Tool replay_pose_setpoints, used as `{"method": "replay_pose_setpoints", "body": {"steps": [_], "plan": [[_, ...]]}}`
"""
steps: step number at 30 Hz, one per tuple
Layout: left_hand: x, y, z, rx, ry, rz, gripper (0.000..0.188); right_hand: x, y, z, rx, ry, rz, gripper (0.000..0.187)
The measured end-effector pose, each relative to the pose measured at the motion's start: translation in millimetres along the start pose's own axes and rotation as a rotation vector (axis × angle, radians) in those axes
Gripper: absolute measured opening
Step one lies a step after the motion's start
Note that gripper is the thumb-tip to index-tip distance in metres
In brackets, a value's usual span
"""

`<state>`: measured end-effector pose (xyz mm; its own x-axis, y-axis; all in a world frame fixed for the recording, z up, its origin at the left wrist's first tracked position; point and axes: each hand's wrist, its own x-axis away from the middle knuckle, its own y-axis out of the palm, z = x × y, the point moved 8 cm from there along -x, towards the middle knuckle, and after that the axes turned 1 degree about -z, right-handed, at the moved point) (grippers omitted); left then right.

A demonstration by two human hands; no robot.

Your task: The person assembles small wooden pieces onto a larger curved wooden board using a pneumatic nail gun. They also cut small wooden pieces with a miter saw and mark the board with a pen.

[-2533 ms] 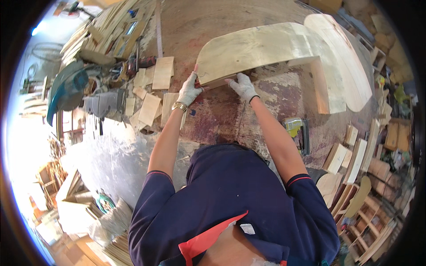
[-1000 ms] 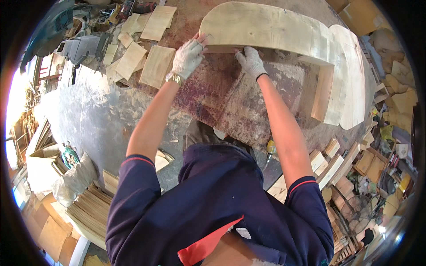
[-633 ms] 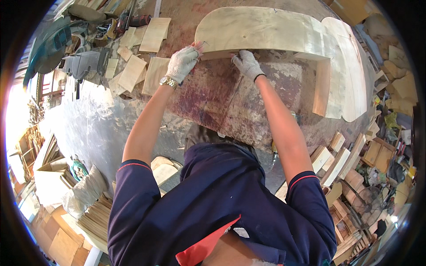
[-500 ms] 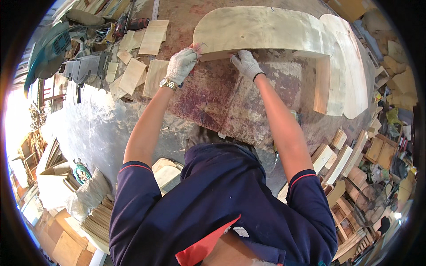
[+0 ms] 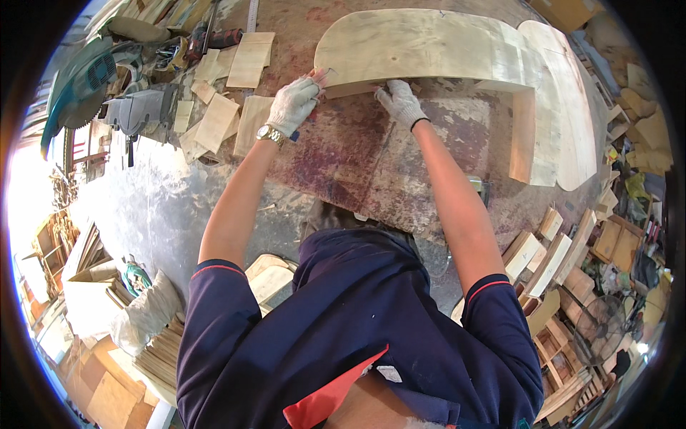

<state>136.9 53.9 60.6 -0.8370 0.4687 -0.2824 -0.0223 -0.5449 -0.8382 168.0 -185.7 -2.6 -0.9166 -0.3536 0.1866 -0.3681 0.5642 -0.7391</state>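
We judged that the arched wooden panel [image 5: 421,46] could skid or twist on the scuffed, stained surface [image 5: 429,157] if our hands pushed unevenly, and that a fingertip could get pinched beneath its deep near edge. Our left hand [image 5: 294,102], in a white knitted glove [image 5: 287,116], had its fingers half curled at the panel's left corner; our gloved right hand [image 5: 401,105] had its partly bent against the near edge. We could not tell whether either gripped. The panel lay far on the surface, pale and round-ended, beside a whiter board [image 5: 580,136] at right; flat, square-cut offcuts [image 5: 216,123] lay left.
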Motion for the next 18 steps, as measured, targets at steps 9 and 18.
{"method": "replay_pose_setpoints", "body": {"steps": [9, 18], "plan": [[-0.1, 2.4, 0.6, -0.009, -0.044, -0.037, 0.051, -2.5, 5.6, 4.6, 0.02, 0.036, 0.016, 0.053], [-1.8, 1.3, 1.6, -0.052, -0.055, 0.025, 0.04, 7.8, -2.4, 5.4, -0.031, 0.099, 0.085, 0.058]]}}
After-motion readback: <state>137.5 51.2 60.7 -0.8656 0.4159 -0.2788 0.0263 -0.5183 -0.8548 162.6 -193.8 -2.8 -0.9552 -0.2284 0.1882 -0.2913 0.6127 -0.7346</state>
